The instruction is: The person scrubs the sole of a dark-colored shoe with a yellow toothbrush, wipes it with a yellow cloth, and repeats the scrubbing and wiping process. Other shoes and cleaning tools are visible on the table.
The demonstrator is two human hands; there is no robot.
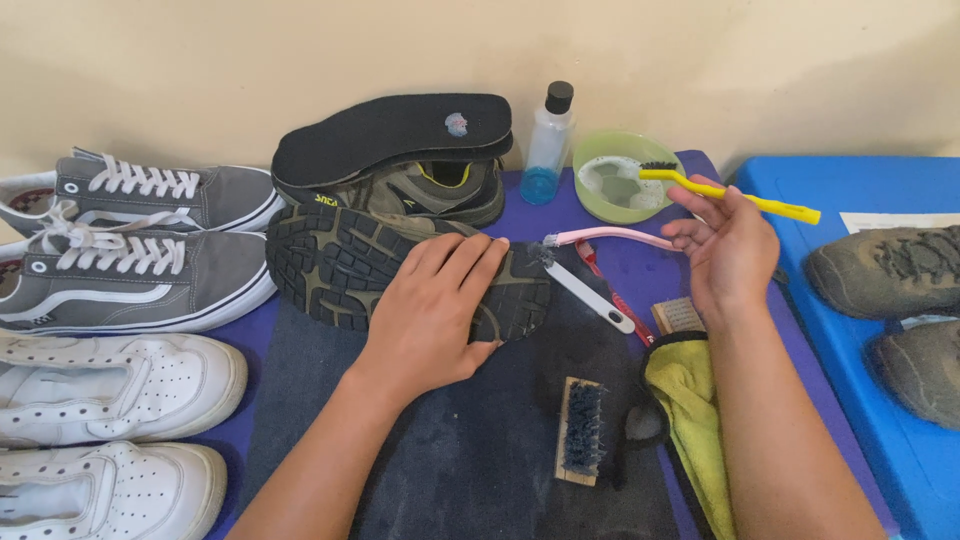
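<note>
Left hand [437, 305] lies flat, unclenched, on the upturned shoe [400, 265]. Right hand [727, 245], right of the shoe, grasps a yellow brush [730, 192], bristles over the green bowl [622, 178].

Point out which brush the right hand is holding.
The yellow toothbrush-style brush, held in the right hand with its bristles over the green bowl. The pink-handled brush, white-handled brush and wooden brush lie untouched.
</note>
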